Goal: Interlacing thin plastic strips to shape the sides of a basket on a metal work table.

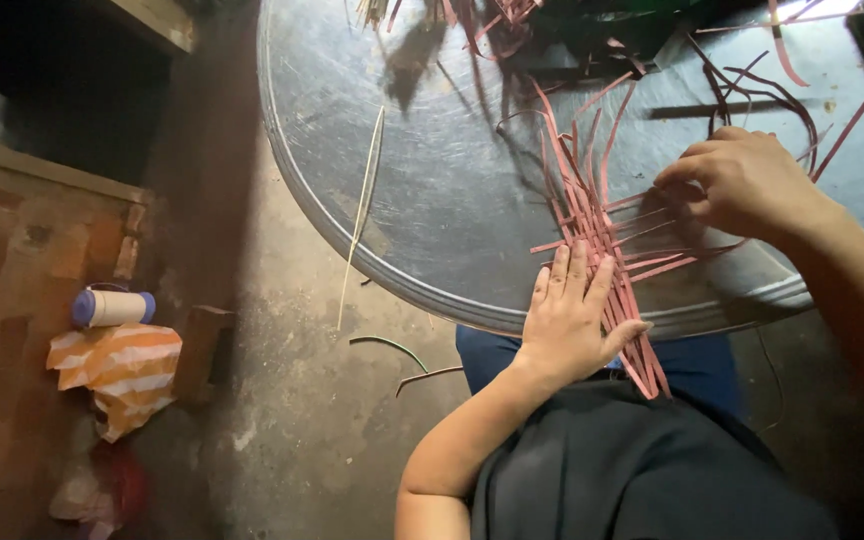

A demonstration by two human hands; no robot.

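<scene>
Head view, looking down over a round grey metal tabletop (432, 200) that fills the upper centre and right of the frame.

Left hand (572, 320), lower centre: palm down, fingers spread flat, pressing a bundle of flat reddish-pink weaving strips (597, 215) against the table's near edge. Hand open, nothing gripped; it pins the strips from above. The strips' lower ends hang past the rim over the person's lap, above blue fabric (487, 355) and a dark garment (632, 470).

Right hand (742, 180), right of centre: fingers curled, tips pinched together at the ends of the crosswise strips that run right from the bundle. Cannot tell how many strips it holds.

The strips cross in a loose lattice between the two hands; the upright ends fan toward the top of the frame.

A single pale thin strip (364, 205) lies alone on the left part of the tabletop, overhanging the rim. More loose strips lie scattered along the top edge.

Left of frame: reddish brick ledge (22, 230) carrying a white spool with blue ends (112, 308), just above an orange-and-white striped cloth (120, 370). Rough concrete floor (292, 400) below, with a curved green sliver (392, 346) on it.
</scene>
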